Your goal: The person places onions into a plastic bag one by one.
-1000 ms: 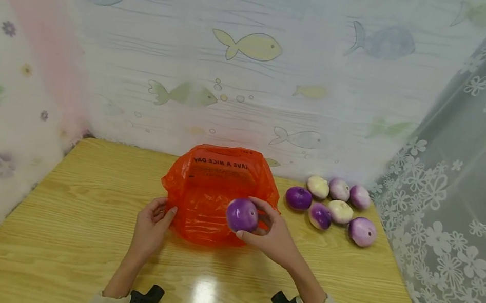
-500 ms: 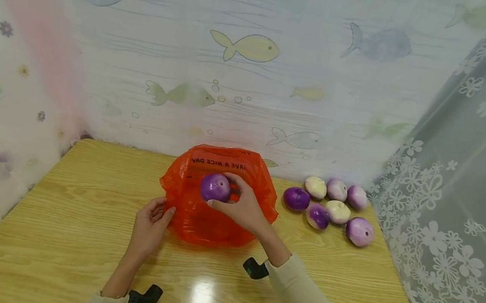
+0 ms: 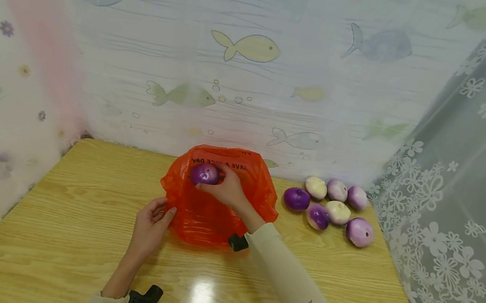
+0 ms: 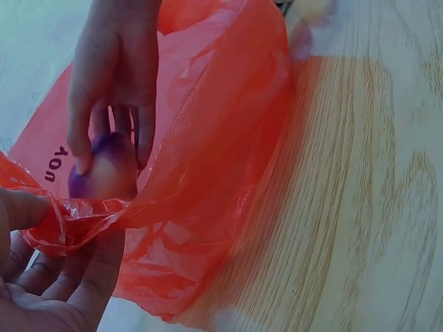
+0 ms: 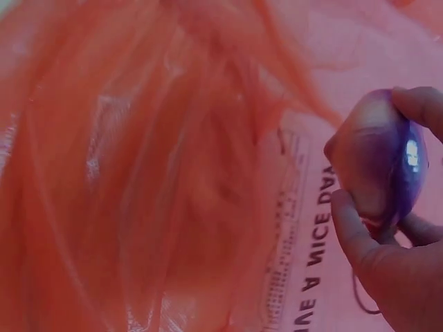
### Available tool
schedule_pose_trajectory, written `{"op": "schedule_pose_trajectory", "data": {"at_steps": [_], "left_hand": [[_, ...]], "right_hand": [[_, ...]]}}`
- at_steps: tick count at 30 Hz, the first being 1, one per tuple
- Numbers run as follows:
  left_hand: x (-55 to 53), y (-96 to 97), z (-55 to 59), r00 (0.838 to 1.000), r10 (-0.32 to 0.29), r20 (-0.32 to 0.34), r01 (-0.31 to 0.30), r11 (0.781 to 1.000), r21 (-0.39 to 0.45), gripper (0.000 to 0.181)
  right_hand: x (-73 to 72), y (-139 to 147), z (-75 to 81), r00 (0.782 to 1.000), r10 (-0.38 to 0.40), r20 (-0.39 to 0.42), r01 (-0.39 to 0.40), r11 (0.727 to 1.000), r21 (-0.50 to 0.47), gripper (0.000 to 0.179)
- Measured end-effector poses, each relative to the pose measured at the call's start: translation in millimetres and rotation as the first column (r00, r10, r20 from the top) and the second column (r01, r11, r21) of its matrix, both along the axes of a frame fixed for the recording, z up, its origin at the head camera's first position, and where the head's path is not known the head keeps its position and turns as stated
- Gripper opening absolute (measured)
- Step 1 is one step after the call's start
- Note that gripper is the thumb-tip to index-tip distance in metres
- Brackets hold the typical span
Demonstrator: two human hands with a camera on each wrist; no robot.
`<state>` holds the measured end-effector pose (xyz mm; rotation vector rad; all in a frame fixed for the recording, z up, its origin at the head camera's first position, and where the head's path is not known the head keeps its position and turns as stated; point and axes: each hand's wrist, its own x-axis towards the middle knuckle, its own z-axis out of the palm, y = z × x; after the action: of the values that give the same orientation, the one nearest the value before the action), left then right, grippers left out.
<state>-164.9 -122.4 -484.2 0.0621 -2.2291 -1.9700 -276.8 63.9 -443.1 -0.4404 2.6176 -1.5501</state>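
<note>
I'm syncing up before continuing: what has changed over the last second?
The right hand has carried the purple onion leftward and forward, into the mouth of the red bag. Nothing was newly grasped or let go. The left hand stays holding the bag's edge, and the seven other onions remain at right on the table.
</note>
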Motion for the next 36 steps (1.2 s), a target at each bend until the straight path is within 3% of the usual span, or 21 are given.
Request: {"op": "schedule_pose_trajectory", "data": {"at_steps": [8,17,24,27,36], "left_hand": [[0.2,0.4,0.0,1.000,-0.002,-0.006,0.002,1.000,0.025,0.031],[2.3,0.7,1.0,1.000,-0.021,0.007,0.021,0.999,0.028,0.031],[15.5,5.3,31.6,0.999,-0.042,0.019,0.041,0.998,0.043,0.029],[14.1,4.6,28.4,0.999,-0.042,0.016,0.041,0.998,0.046,0.028],[4.3,-0.2,3.5,1.000,-0.022,-0.003,0.022,0.999,0.032,0.032]], "right_hand": [[-22.2,-4.0,-11.6,1.000,0.002,0.005,-0.002,1.000,-0.026,0.072],[-30.9,0.9,-21.0,1.000,0.000,0.025,0.001,1.000,-0.027,0.075],[-32.2,1.8,-22.8,0.999,-0.007,0.039,0.008,1.000,-0.025,0.076],[-32.1,2.0,-24.0,0.999,-0.016,0.034,0.017,1.000,-0.019,0.076],[-29.5,1.3,-24.7,0.998,-0.046,0.045,0.047,0.998,-0.041,0.074]]}}
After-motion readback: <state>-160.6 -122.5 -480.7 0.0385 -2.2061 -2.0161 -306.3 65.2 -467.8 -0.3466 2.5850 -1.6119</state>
